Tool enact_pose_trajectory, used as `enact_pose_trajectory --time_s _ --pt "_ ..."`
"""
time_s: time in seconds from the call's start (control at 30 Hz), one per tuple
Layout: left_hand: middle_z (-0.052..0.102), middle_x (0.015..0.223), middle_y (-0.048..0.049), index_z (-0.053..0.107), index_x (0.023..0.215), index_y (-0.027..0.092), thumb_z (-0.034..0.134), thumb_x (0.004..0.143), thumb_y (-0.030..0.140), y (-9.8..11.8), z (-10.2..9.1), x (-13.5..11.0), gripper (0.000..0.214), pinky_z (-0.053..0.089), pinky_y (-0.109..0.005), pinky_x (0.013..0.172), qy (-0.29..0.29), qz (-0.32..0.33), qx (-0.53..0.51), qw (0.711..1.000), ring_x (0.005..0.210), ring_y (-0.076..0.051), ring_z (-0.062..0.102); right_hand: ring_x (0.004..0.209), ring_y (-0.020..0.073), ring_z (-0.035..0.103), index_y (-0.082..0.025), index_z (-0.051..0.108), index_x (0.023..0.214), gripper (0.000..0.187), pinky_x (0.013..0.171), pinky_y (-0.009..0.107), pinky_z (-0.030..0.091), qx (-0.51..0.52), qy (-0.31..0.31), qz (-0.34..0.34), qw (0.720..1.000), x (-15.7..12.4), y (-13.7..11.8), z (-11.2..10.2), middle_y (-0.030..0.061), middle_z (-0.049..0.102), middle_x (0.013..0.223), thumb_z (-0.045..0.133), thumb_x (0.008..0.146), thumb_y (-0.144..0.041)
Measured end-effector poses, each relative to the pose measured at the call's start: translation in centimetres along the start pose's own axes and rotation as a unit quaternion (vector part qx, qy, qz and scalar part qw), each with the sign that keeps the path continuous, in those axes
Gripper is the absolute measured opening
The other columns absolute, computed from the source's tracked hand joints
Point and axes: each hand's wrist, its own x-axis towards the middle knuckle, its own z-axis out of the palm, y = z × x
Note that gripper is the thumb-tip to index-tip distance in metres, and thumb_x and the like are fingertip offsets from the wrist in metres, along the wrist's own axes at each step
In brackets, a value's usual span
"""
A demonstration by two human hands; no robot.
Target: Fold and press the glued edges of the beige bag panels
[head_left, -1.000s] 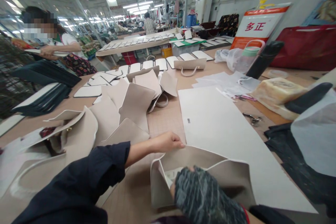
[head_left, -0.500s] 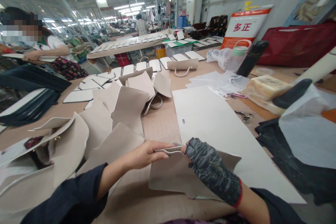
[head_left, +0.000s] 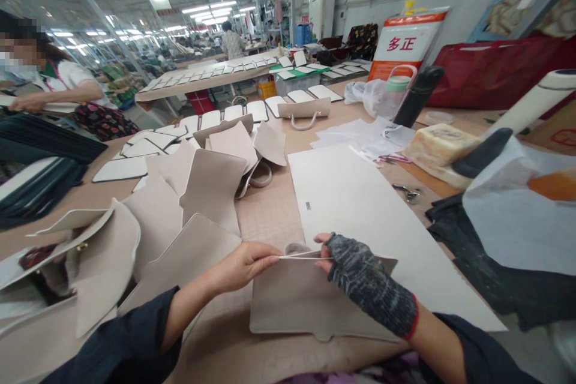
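Note:
A beige handbag panel (head_left: 292, 306) stands on edge before me, its flat face toward me and a small tab at its lower edge. My left hand (head_left: 245, 264) is bare and pinches the left part of its top edge between thumb and fingers. My right hand (head_left: 360, 279), in a grey knitted fingerless glove with a red cuff, grips the same edge further right. Two thin layers show between the hands. Just behind the edge, part of a rounded handle (head_left: 297, 248) sticks up. Beige bag pieces (head_left: 216, 180) lie overlapped to the left.
A large white sheet (head_left: 351, 198) lies beyond my right hand. Metal clippers (head_left: 407, 193), a yellowish block (head_left: 443, 147) and black material (head_left: 472, 252) are at the right. White dark-edged panels (head_left: 121, 168) line the far left. A co-worker (head_left: 67, 84) stands at the left.
The panel has turned to show more of its face, and the gap between its two top layers has narrowed. Both hands keep their hold. The view has swung slightly right.

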Motion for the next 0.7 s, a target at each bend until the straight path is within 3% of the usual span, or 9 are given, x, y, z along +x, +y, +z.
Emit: enact_pose_trajectory --time_s 0.17,0.3,0.47,0.57,0.7 --pt "0.063 0.079 -0.0029 0.065 0.091 0.014 0.038 0.090 0.046 -1.4 0.0 -0.6 0.042 0.042 -0.020 0.063 0.022 -0.035 0.001 0.999 0.067 -0.012 0.052 0.073 0.0258 0.062 -0.018 0.061 0.087 0.020 0.074 0.049 0.049 -0.070 -0.075 -0.036 0.994 -1.4 2.6 -2.5 0.0076 0.065 0.079 0.047 0.086 -0.032" --pt "0.067 0.085 -0.0044 0.065 0.092 0.014 0.036 0.091 0.044 -1.4 -0.1 -0.6 0.041 0.044 -0.021 0.068 0.014 -0.043 0.011 0.999 0.073 -0.014 0.057 0.072 0.0239 0.060 -0.018 0.060 0.080 0.022 0.079 0.048 0.048 -0.137 -0.094 -0.050 0.985 -2.6 3.4 -2.0 0.0082 0.063 0.076 0.045 0.088 -0.032" --pt "0.066 0.112 -0.0083 0.057 0.119 0.020 0.041 0.091 0.031 0.0 -0.2 0.1 0.034 0.044 -0.027 0.084 -0.019 -0.010 0.181 0.983 0.097 -0.021 0.062 0.083 0.0255 0.062 -0.017 0.061 0.089 0.026 0.078 0.044 0.052 -0.155 -0.038 -0.055 0.986 -3.0 3.4 -0.8 0.0127 0.066 0.090 0.039 0.092 -0.031" --pt "0.069 0.104 -0.0081 0.056 0.120 0.022 0.042 0.090 0.029 1.2 0.3 1.1 0.033 0.046 -0.027 0.076 -0.037 0.006 0.278 0.960 0.089 -0.023 0.065 0.090 0.0241 0.062 -0.015 0.061 0.094 0.026 0.078 0.041 0.054 -0.113 -0.010 -0.080 0.990 -2.5 3.3 -1.0 0.0140 0.065 0.096 0.038 0.092 -0.026" --pt "0.072 0.092 -0.0055 0.061 0.110 0.024 0.041 0.090 0.028 2.4 1.1 2.9 0.029 0.045 -0.025 0.067 -0.050 0.014 0.297 0.953 0.081 -0.022 0.066 0.092 0.0207 0.062 -0.015 0.060 0.089 0.022 0.081 0.036 0.054 -0.059 0.000 -0.080 0.995 -1.9 3.0 -1.3 0.0133 0.065 0.101 0.039 0.091 -0.020"
